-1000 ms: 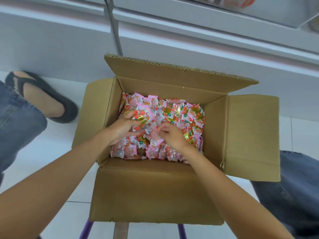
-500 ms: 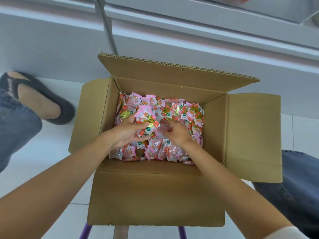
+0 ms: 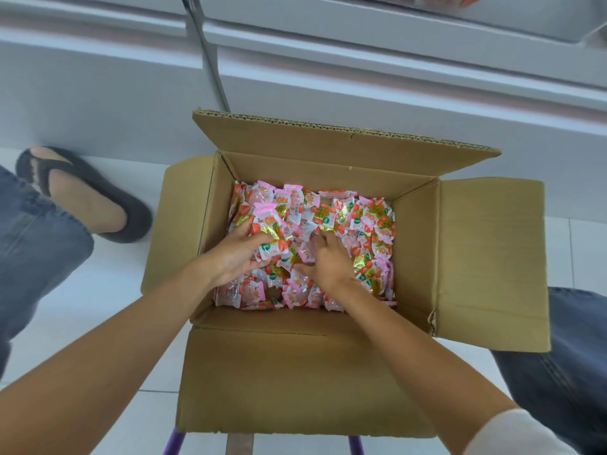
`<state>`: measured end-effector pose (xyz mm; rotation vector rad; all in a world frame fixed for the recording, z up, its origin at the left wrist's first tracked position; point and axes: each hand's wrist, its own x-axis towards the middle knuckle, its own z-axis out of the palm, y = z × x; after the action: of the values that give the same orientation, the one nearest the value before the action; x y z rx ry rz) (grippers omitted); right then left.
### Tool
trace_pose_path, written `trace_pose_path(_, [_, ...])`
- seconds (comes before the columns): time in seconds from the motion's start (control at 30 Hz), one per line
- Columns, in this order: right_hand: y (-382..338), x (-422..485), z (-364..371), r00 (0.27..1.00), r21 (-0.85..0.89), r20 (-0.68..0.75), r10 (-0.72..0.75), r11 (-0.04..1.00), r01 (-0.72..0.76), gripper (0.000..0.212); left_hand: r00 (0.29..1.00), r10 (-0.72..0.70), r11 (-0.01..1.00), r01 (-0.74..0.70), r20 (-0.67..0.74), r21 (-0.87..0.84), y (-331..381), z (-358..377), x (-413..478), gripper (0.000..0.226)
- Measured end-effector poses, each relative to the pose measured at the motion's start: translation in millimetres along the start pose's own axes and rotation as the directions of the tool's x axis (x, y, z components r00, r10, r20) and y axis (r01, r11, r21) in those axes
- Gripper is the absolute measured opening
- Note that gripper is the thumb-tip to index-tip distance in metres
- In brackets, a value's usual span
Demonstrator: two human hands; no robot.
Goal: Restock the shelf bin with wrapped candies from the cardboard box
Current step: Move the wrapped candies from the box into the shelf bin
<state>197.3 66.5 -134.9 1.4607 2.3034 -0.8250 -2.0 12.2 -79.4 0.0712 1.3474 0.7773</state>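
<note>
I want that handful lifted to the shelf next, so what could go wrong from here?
1. The left hand holds a loose heap of wrapped candies, some sticking out past its fingers. A few may slip off on the lift.
2. The cardboard box seems to sit on a narrow support with purple legs. Pressing on its near wall might tip it.

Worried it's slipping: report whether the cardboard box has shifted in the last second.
No. The cardboard box has stayed put: its far-left flap corner sits just left of the metal post, as it did a second ago.
</note>
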Motion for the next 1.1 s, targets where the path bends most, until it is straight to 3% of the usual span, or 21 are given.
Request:
trace_pose_path(0.1, [-6.3,0.9,1.7,0.992,-0.102,-0.108,-0.06,0.994,0.049,0.035,0.999,-0.005,1.0,0.005,0.042,-0.006,1.0,-4.5,1.9,0.082])
trace_pose_path(0.17, [-2.5,0.5,-13.0,0.993,0.018,-0.095,-0.074,0.997,0.076,0.014,0.997,-0.017,0.999,0.02,0.078,-0.037,3.1,-5.6,1.5,0.082])
trace_pose_path(0.3, [7.8,-11.5,-74.5,0.989,0.462,-0.145,0.018,0.886,0.051,0.013,0.997,0.017,0.999,-0.013,0.075,-0.051,16.9,12.1,-9.8,0.08])
trace_pose_path(0.4, [-8.4,-31.8,-134.7,0.997,0.684,-0.032,-0.075,0.726,0.077,0.01,0.995,0.066,0.998,-0.067,0.07,0.003,35.0,38.4,-27.4,0.075])
trace_pose_path(0.47, [-23.7,-44.5,-164.7,0.989,0.748,-0.023,-0.146,0.654,0.114,0.014,0.982,0.104,0.993,-0.111,0.159,0.041,49.4,57.4,-43.7,0.059])
trace_pose_path(0.53, [-36.2,-55.8,-185.9,0.979,0.728,-0.126,-0.159,0.656,0.2,0.012,0.956,0.134,0.983,-0.161,0.261,0.086,64.8,74.8,-62.6,0.035])
trace_pose_path(0.67, [-50.2,-79.2,-220.2,0.911,0.581,-0.41,-0.048,0.756,0.301,0.01,0.881,0.196,0.961,-0.259,0.43,0.093,92.7,97.9,-107.0,0.051])
trace_pose_path(0.7, [-54.7,-86.4,-230.9,0.888,0.538,-0.458,-0.049,0.779,0.321,0.012,0.861,0.227,0.944,-0.31,0.456,0.116,99.1,101.2,-118.5,0.044])
trace_pose_path(0.77, [-64.2,-102.8,-252.5,0.887,0.526,-0.455,-0.074,0.782,0.335,0.039,0.827,0.292,0.901,-0.407,0.48,0.154,109.9,107.9,-144.2,0.042])
trace_pose_path(0.83, [-75.0,-122.0,-276.7,0.929,0.574,-0.355,-0.105,0.76,0.305,0.068,0.809,0.348,0.842,-0.492,0.474,0.223,120.1,114.6,-167.6,0.05])
trace_pose_path(0.93, [-92.3,-149.9,-310.1,0.943,0.623,-0.297,-0.15,0.718,0.311,0.051,0.773,0.425,0.774,-0.58,0.471,0.254,133.2,125.7,-203.9,0.051])
trace_pose_path(1.1, [-120.4,-191.6,-353.8,0.847,0.46,-0.518,-0.117,0.797,0.391,0.051,0.685,0.548,0.647,-0.711,0.48,0.276,153.0,150.1,-254.1,0.04])
